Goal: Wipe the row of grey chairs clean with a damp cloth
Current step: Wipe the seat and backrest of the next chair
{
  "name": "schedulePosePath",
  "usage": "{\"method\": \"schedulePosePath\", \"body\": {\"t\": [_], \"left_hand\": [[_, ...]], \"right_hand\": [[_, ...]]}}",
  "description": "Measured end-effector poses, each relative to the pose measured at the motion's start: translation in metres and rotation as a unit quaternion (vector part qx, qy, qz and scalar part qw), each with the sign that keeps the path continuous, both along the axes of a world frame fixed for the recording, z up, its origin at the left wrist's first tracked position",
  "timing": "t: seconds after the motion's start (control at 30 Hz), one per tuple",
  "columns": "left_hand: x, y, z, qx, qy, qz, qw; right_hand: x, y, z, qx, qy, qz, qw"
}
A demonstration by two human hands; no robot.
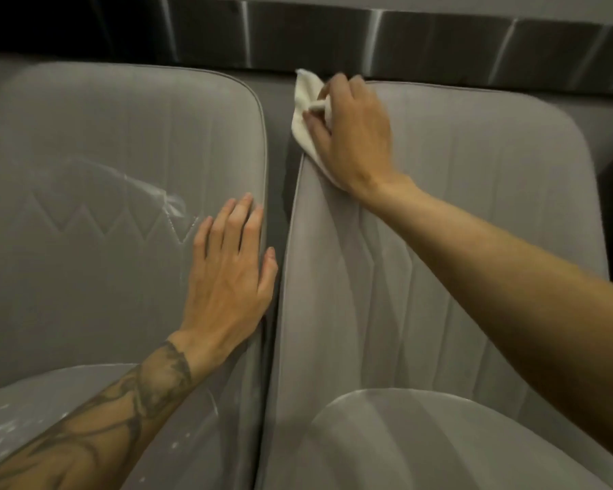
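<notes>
My right hand (351,136) curls round the white cloth (307,97) and presses it onto the upper corner of the backrest of the right grey chair (475,213). Across the narrow gap, below it, my left hand (227,277) lies flat with fingers straight on the edge of the left grey chair (85,143). Clear film (160,196) wrinkles just beyond those fingertips.

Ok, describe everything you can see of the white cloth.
The cloth is off-white, soft-looking fabric, bunched and creased. The right hand grips it, fingers curled over its middle, pressing it against the top left corner of the backrest of the right-hand chair. One pointed corner sticks up past the fingers toward the metal strip behind; another edge trails down under the palm along the chair's edge. Whether it is damp cannot be told.
</notes>
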State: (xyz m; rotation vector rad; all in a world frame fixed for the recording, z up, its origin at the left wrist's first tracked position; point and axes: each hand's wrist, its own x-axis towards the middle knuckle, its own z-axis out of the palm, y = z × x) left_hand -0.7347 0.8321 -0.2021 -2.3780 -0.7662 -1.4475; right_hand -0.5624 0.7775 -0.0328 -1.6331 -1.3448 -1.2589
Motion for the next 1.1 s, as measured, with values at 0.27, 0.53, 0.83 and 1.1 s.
{"method": "schedulePosePath", "body": {"t": [0.27, 0.53, 0.83, 1.1], "left_hand": [[-0.044, -0.009, -0.042, -0.031, 0.077, -0.027, 0.996], [-0.072, -0.026, -0.076, -0.103, 0.144, -0.036, 0.984], [-0.116, -0.046, -0.103, -0.18, 0.24, -0.072, 0.951], [-0.106, -0.09, -0.116, -0.251, 0.257, -0.064, 0.931]], "right_hand": [[-0.055, -0.074, -0.18, -0.138, -0.038, 0.141, 0.98], [-0.058, -0.048, -0.127, -0.07, 0.095, 0.078, 0.99], [-0.12, -0.152, -0.285, -0.38, 0.241, 0.168, 0.877], [-0.014, -0.265, -0.288, -0.353, 0.348, -0.127, 0.859]]}}
